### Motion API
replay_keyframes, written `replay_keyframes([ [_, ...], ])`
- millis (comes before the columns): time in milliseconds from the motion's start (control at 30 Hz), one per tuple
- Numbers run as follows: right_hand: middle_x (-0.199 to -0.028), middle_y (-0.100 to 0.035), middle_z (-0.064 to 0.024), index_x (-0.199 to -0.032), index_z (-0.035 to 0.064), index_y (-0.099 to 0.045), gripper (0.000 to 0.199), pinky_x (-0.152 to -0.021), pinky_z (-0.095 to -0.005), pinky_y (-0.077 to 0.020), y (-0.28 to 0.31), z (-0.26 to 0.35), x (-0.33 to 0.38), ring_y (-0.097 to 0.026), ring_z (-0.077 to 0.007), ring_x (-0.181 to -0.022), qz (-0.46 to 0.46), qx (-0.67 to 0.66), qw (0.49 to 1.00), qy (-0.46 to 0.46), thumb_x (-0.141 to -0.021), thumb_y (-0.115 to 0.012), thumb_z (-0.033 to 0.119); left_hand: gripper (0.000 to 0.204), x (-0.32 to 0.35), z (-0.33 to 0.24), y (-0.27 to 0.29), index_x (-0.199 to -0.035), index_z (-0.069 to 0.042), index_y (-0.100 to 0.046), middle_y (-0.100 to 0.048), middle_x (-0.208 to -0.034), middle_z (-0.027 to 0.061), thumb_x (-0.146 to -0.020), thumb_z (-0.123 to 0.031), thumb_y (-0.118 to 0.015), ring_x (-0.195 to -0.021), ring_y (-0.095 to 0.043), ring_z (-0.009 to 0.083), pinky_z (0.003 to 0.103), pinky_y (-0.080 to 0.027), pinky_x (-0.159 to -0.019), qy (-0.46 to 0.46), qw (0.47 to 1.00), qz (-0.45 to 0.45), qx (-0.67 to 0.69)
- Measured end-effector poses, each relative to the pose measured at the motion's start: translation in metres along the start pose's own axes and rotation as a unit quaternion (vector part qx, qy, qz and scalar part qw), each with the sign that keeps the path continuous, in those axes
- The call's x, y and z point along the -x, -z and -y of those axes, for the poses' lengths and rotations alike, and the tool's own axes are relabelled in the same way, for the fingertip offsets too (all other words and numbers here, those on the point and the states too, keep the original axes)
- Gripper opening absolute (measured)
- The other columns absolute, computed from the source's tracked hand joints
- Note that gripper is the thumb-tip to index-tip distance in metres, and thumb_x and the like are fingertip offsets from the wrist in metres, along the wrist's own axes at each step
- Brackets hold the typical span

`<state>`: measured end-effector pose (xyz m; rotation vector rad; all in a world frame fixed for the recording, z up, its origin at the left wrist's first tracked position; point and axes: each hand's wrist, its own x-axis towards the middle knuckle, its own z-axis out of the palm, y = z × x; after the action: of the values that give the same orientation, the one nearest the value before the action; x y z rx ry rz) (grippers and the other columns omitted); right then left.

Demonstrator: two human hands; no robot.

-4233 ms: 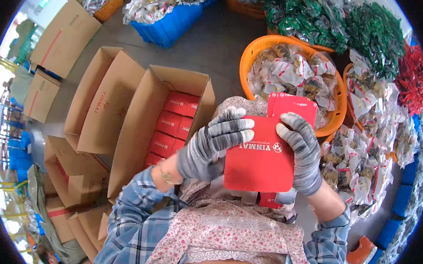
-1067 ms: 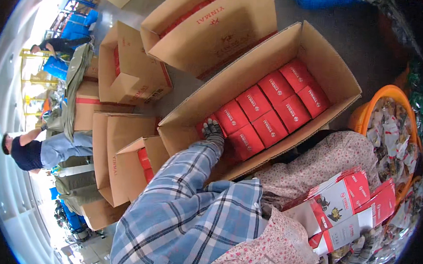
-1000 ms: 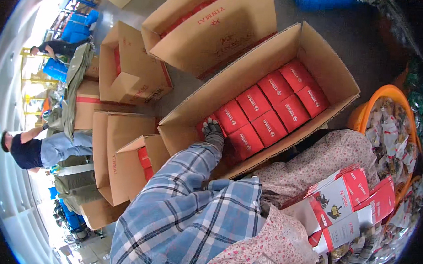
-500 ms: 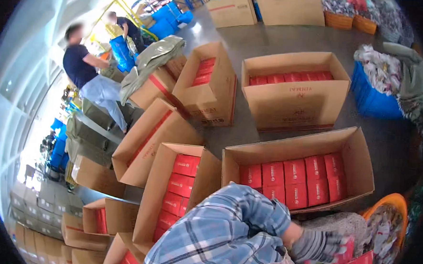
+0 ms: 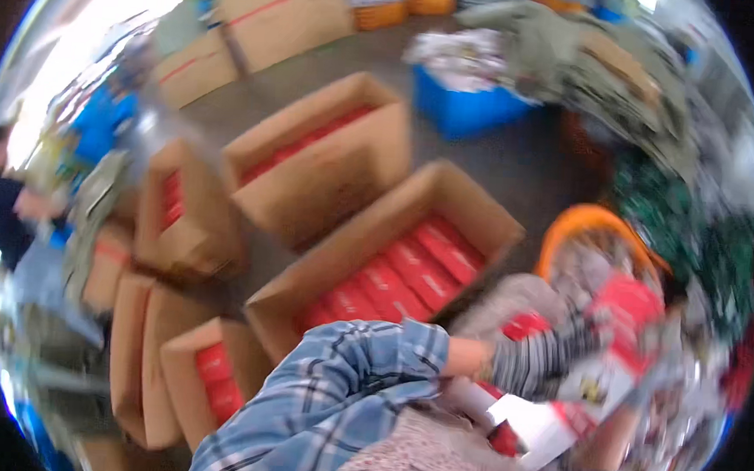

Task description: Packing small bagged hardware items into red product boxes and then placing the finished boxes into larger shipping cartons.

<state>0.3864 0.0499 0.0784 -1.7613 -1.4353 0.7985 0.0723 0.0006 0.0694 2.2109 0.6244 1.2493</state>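
Note:
My left hand (image 5: 539, 362), in a grey striped glove, reaches right across my lap. It touches a red-and-white card carton (image 5: 625, 315), which looks partly unfolded; its fingers are smeared by motion. My right forearm (image 5: 609, 440) rises from the lower edge on the carton's other side. The right hand is blurred against the carton and the clutter behind it, so its grip does not show. Below the left hand, a white and red card piece (image 5: 531, 427) lies over my lap. A red packet (image 5: 526, 326) shows just above the glove.
Ahead stands an open cardboard box (image 5: 472, 208) with rows of red cartons (image 5: 405, 275). More open boxes (image 5: 320, 181) stand behind and to the left. An orange basket (image 5: 595, 220) of wrappings is at my right, a blue bin (image 5: 464, 112) farther off. A person (image 5: 12, 208) stands far left.
My view has swung right, so the boxes shift left and the orange basket shows more. The red-and-white carton now sits higher in view, beside my left glove; my right forearm has appeared.

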Motion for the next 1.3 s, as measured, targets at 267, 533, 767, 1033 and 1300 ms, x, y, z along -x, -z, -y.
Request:
replay_keyframes([
  [267,-0.135,-0.054,-0.0192,-0.138,-0.0008,-0.045,0.049,-0.103,-0.0408,-0.0434,0.038,-0.136,0.092,-0.054,-0.0288,-0.121,0.028,-0.076,0.997,0.013,-0.097,-0.055,0.024,0.089,-0.077,-0.014,0.046,-0.153,-0.009,-0.029,-0.022,-0.156,0.0260,-0.087,-0.062,-0.057,-0.145,-0.015,0.0465,0.060,-0.011,-0.116,-0.046,0.986,0.005,0.162],
  [533,-0.131,-0.056,-0.0180,-0.137,0.0017,-0.046,0.054,-0.101,-0.0444,-0.0455,-0.043,-0.004,-0.036,-0.054,-0.0291,-0.121,0.169,-0.178,0.964,0.101,-0.093,-0.062,0.027,0.082,-0.111,0.001,0.043,-0.142,-0.004,-0.047,-0.049,-0.144,0.0149,-0.089,-0.066,-0.056,-0.140,-0.038,0.0276,0.050,-0.029,-0.115,0.244,0.873,-0.040,0.420],
  [767,-0.135,-0.053,-0.0160,-0.132,0.0087,-0.053,0.083,-0.107,-0.0555,-0.0373,-0.026,0.088,0.022,-0.050,-0.0353,-0.127,0.108,-0.334,0.892,0.285,-0.065,-0.081,0.048,0.065,-0.086,0.002,0.044,-0.123,-0.007,-0.062,-0.061,-0.128,0.0097,-0.087,-0.060,-0.062,-0.121,-0.054,0.0251,0.047,-0.034,-0.113,0.188,0.801,-0.194,0.535],
  [1033,-0.121,-0.061,-0.0150,-0.120,0.0070,-0.059,0.069,-0.111,-0.0546,-0.0300,-0.012,0.084,0.023,-0.054,-0.0335,-0.118,0.061,-0.063,0.857,0.507,-0.078,-0.069,0.061,0.036,-0.071,0.022,0.059,-0.115,-0.010,-0.061,-0.059,-0.114,0.0098,-0.092,-0.038,-0.060,-0.116,-0.052,0.0269,0.049,-0.027,-0.115,-0.133,0.990,-0.036,0.034],
  [1300,-0.123,-0.057,-0.0170,-0.122,0.0078,-0.059,0.077,-0.111,-0.0608,-0.0263,-0.023,0.072,0.021,-0.053,-0.0378,-0.117,0.183,0.075,0.876,0.440,-0.071,-0.071,0.064,0.048,-0.066,0.020,0.053,-0.127,-0.011,-0.060,-0.055,-0.129,0.0104,-0.086,-0.034,-0.053,-0.120,-0.049,0.0329,0.055,-0.025,-0.116,-0.050,0.977,0.110,-0.178],
])
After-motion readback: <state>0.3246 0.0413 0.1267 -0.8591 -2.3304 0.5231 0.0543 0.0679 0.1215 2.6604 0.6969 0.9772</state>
